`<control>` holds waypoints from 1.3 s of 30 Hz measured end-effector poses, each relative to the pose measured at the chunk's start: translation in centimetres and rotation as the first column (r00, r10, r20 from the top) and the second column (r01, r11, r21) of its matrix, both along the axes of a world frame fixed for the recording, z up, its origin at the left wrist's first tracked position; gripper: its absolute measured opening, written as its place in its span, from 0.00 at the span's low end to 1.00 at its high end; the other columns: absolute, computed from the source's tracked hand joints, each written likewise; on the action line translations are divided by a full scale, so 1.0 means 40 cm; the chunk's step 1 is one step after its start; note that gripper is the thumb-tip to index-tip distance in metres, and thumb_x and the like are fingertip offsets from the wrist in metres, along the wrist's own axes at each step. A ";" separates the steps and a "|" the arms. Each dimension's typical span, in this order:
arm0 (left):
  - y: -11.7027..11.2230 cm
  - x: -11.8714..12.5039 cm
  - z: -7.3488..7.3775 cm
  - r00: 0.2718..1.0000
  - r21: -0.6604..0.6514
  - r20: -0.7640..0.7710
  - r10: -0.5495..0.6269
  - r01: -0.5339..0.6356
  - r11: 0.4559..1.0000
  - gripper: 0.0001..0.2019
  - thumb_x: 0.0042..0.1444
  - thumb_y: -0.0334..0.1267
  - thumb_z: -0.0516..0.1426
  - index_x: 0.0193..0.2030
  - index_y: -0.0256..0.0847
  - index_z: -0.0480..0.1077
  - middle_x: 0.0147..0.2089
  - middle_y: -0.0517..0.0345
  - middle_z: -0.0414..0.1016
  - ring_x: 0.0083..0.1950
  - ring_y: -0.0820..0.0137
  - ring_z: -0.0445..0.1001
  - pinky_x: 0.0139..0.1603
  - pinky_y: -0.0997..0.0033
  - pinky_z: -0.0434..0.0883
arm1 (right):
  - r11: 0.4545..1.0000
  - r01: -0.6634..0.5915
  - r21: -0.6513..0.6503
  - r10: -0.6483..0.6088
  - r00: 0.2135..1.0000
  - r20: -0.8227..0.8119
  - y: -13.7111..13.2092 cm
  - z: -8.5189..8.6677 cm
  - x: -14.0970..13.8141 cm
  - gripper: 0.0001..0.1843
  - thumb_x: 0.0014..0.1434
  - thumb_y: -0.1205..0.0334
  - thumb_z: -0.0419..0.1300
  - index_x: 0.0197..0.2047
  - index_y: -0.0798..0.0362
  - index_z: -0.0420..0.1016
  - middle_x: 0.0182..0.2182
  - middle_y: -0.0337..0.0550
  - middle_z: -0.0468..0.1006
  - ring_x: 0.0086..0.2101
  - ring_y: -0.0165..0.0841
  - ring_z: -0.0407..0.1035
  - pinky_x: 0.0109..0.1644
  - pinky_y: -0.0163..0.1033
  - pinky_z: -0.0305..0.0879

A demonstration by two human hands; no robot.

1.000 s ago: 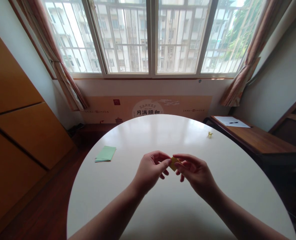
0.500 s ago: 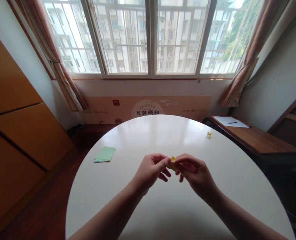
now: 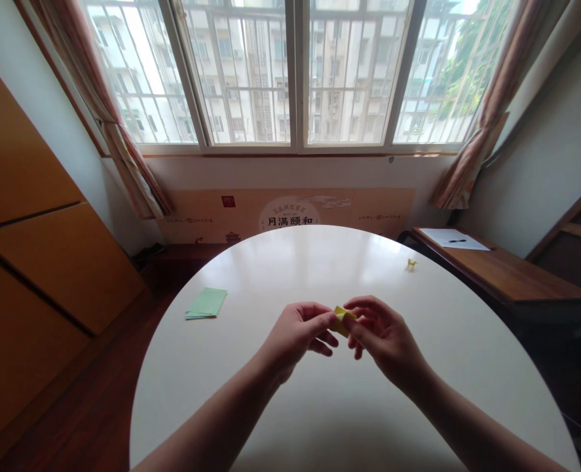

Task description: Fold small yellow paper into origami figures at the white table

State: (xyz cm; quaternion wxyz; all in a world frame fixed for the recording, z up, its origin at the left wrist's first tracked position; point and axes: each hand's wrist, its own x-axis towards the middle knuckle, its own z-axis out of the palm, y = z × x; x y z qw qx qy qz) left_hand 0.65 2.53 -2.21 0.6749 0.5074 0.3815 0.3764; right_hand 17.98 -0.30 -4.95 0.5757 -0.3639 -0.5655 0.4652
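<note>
A small folded piece of yellow paper [image 3: 342,319] is held between both hands above the round white table [image 3: 280,269]. My left hand [image 3: 297,337] pinches its left side with thumb and forefinger. My right hand [image 3: 381,337] grips its right side, fingers curled around it. Most of the paper is hidden by the fingers.
A stack of green paper sheets [image 3: 206,303] lies at the table's left. A tiny yellow folded figure [image 3: 411,264] stands at the far right. A wooden side desk [image 3: 506,272] with a sheet and pen is to the right, wooden cabinets [image 3: 35,249] to the left, windows ahead.
Both hands have kept working the yellow paper in place. The right fingers have curled tighter over it, and a bit more of the paper shows at the top.
</note>
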 end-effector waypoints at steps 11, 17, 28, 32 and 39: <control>-0.002 -0.001 0.004 0.999 -0.002 -0.029 -0.044 0.044 0.999 0.16 0.51 0.45 0.67 0.36 0.32 0.77 0.30 0.52 0.78 0.27 0.71 0.76 0.24 0.77 0.74 | 0.998 0.062 -0.002 -0.062 0.996 0.060 -0.001 -0.001 0.003 0.08 0.56 0.57 0.67 0.35 0.52 0.76 0.25 0.39 0.77 0.21 0.31 0.72 0.20 0.32 0.68; -0.005 0.001 0.004 0.996 0.035 -0.076 -0.049 0.052 0.998 0.15 0.51 0.45 0.67 0.36 0.33 0.78 0.29 0.53 0.77 0.27 0.71 0.75 0.23 0.78 0.73 | 0.998 0.067 -0.007 -0.066 0.994 0.082 -0.002 -0.002 0.001 0.09 0.56 0.56 0.68 0.34 0.53 0.77 0.23 0.40 0.77 0.21 0.32 0.72 0.20 0.32 0.68; -0.003 -0.005 0.018 0.994 0.017 -0.101 -0.040 0.042 0.999 0.14 0.49 0.43 0.68 0.35 0.33 0.78 0.29 0.53 0.77 0.26 0.73 0.74 0.23 0.78 0.72 | 1.000 -0.012 -0.023 0.012 1.000 0.023 -0.012 0.012 0.002 0.14 0.63 0.51 0.61 0.46 0.53 0.75 0.27 0.40 0.76 0.23 0.31 0.72 0.19 0.31 0.67; -0.005 -0.003 0.020 0.985 0.065 -0.160 -0.059 0.070 0.995 0.13 0.50 0.42 0.67 0.35 0.33 0.78 0.29 0.52 0.77 0.27 0.72 0.74 0.24 0.77 0.72 | 0.999 -0.011 -0.051 0.013 0.999 0.043 -0.011 0.014 0.001 0.14 0.59 0.51 0.65 0.40 0.54 0.75 0.28 0.41 0.76 0.24 0.31 0.72 0.18 0.31 0.67; -0.004 -0.004 0.020 0.989 0.087 -0.143 -0.029 0.042 0.995 0.10 0.50 0.39 0.65 0.36 0.33 0.78 0.29 0.53 0.77 0.27 0.71 0.74 0.25 0.76 0.73 | 0.997 0.017 -0.081 -0.014 0.999 0.040 -0.007 0.015 -0.001 0.13 0.55 0.53 0.68 0.35 0.54 0.75 0.25 0.40 0.75 0.24 0.33 0.72 0.17 0.31 0.67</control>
